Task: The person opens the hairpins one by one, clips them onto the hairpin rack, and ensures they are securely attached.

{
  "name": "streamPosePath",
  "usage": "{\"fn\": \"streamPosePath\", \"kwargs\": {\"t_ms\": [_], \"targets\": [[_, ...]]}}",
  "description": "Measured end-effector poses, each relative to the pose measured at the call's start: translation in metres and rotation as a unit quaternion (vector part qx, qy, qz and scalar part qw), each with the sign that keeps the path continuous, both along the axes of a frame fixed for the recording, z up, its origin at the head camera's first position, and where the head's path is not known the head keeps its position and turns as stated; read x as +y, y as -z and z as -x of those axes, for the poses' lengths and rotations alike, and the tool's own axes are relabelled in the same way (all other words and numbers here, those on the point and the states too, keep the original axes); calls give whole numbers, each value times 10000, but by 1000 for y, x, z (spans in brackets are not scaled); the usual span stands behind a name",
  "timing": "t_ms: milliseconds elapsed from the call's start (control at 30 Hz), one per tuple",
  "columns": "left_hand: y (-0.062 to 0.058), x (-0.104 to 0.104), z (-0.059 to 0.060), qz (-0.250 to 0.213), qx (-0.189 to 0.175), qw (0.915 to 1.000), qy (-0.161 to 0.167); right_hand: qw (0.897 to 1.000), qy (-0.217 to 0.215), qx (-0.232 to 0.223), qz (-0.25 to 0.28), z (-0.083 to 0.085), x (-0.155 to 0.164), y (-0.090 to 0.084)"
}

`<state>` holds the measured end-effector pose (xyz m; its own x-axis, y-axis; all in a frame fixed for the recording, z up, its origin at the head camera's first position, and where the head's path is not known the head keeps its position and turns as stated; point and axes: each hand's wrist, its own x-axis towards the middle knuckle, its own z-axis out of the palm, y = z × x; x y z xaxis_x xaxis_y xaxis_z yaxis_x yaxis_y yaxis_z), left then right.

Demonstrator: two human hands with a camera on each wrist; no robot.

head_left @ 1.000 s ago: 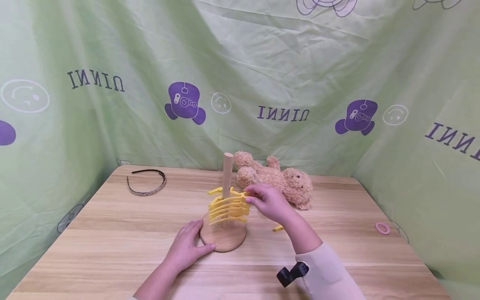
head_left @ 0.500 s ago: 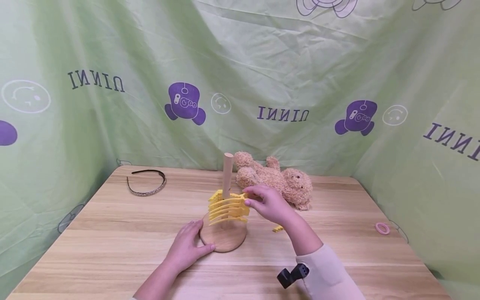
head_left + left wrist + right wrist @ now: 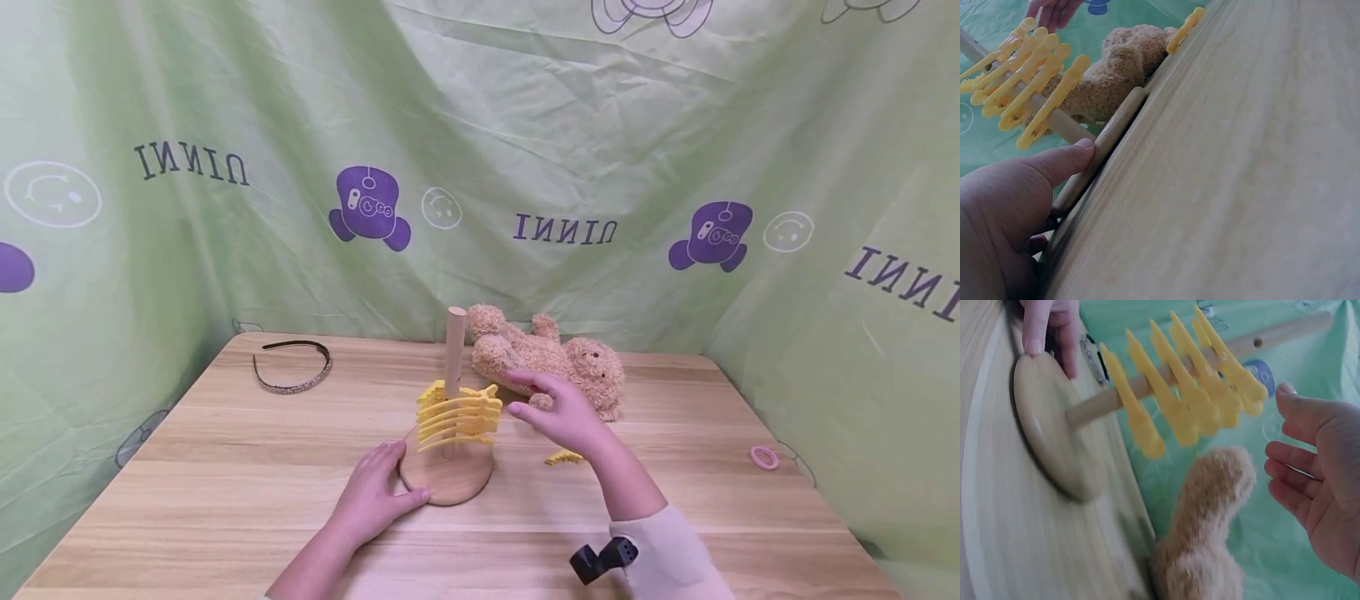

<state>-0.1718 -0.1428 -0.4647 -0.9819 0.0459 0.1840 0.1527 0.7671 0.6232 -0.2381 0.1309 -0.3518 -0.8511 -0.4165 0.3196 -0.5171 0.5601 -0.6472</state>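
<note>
A wooden stand has a round base and an upright post. Several yellow plastic clips sit around its post, one above another. My left hand holds the base at its left edge, with the thumb on the near side; the left wrist view shows that thumb on the base's rim. Just right of the clips, apart from them, is my right hand, its fingers loosely spread around nothing. In the right wrist view, a gap shows between the right hand and the top clip.
Behind the right hand lies a fluffy brown teddy bear on its side. One loose yellow clip is on the table below that hand. A dark headband lies back left, a pink ring far right. Green cloth hangs behind.
The top clip has come down onto the other clips on the post. My right hand has let go of it and moved slightly right. The left hand stays on the base.
</note>
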Motion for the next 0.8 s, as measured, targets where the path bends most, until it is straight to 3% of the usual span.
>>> {"fn": "streamPosePath", "kwargs": {"t_ms": [400,800], "targets": [[-1,0,0,-129,-67,9999,-66,9974,705,-97,80,-3,59,25],[1,1,1,-113,-5,9999,-53,9911,1289,-288,-177,-8,108,65]]}}
